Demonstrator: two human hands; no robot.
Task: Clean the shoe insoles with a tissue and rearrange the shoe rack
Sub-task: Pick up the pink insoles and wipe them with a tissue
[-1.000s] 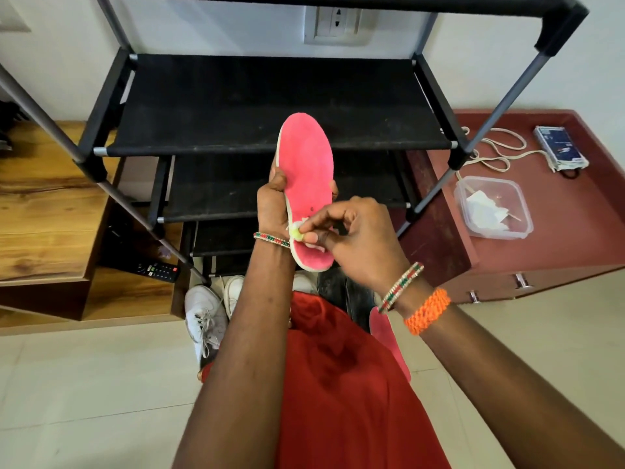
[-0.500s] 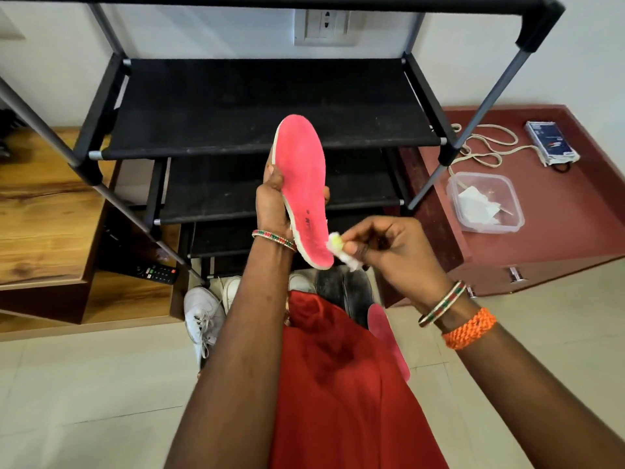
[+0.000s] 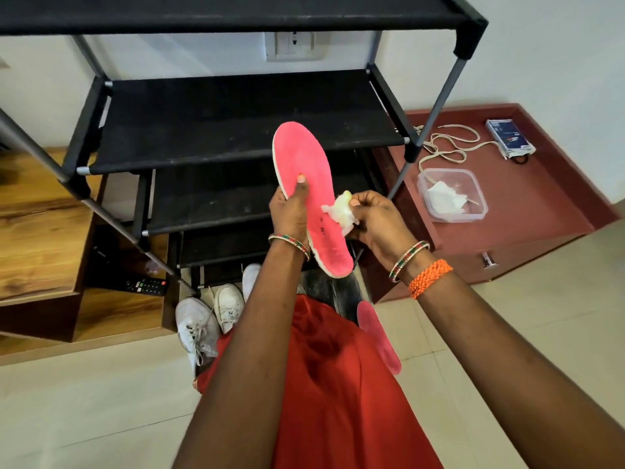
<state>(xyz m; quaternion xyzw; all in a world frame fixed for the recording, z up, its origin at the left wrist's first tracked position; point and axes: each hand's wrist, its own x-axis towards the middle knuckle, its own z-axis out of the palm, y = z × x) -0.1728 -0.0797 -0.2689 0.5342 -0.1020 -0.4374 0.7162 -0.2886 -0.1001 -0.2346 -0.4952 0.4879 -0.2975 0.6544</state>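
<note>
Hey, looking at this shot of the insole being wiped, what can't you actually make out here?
Head view only:
- Black shoes: mostly hidden behind the pink insole and left hand.
- Second insole on the floor: partly covered by the red garment.
- Print on the held insole: too small to read.
- Tissue in the right hand: its dirt can't be judged.

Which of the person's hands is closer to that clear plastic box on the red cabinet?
The right hand. Holding the tissue, it sits just left of the box in the picture. The left hand, gripping the pink insole, is farther left, beyond the right.
</note>
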